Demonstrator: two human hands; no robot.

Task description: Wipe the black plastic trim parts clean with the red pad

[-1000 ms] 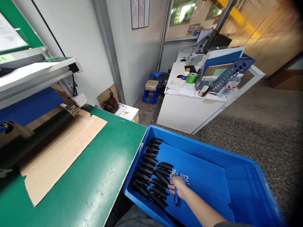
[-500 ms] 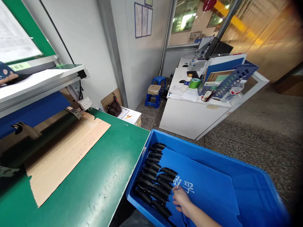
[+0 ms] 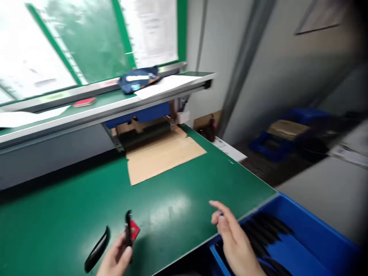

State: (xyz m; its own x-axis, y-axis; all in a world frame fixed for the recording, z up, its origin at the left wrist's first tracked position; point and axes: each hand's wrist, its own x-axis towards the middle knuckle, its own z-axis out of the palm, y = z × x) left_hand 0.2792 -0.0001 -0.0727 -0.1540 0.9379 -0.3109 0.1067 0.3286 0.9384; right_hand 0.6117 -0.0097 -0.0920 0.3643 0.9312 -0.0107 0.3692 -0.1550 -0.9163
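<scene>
My left hand (image 3: 116,255) is closed on a black curved handle-like part (image 3: 128,229), held upright over the green tabletop. Right behind that part shows a small red piece (image 3: 134,230); whether it is attached or held along cannot be told. Another glossy black curved part (image 3: 97,250) lies on the tabletop to the left of this hand. My right hand (image 3: 234,239) hovers by the table edge near the blue bin (image 3: 313,226), index finger stretched out. Between its thumb and fingers shows the tip of a thin pen-like object (image 3: 221,214). Several black curved parts (image 3: 264,232) lie in the bin.
A cardboard sheet (image 3: 165,157) lies on the green table (image 3: 71,199), under a raised shelf (image 3: 109,111). On the shelf are a dark blue cloth-like item (image 3: 138,79), papers and a red pad (image 3: 84,102). Blue stools (image 3: 267,147) stand beyond, on the right.
The view has swung left, from the bin to the tabletop. My right hand has moved from over the bin's parts to the table edge. My left hand has come into view holding a black part.
</scene>
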